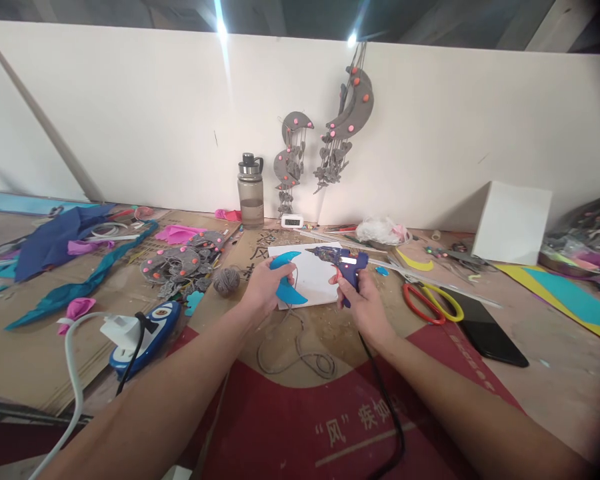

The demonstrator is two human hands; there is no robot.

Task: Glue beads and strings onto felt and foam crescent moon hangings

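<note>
Pinched in my left hand (266, 288) is a blue felt crescent moon (291, 292), its tips facing right. My right hand (364, 303) is wrapped round the handle of a dark blue hot glue gun (349, 263), whose nozzle points left toward the crescent without touching it. Beneath both hands lies a white sheet (315, 273). Grey yarn (300, 357) trails from near the crescent and loops on the cardboard (280, 333). A grey yarn ball (227, 281) rests left of my left hand.
Red-and-yellow-handled scissors (433, 303) and a black phone (490, 333) lie to the right. A blue power strip (147, 340) with a white plug is at left. Behind stand a water bottle (251, 193) and a small clock (292, 221). Grey moon hangings (353, 107) hang on the white wall.
</note>
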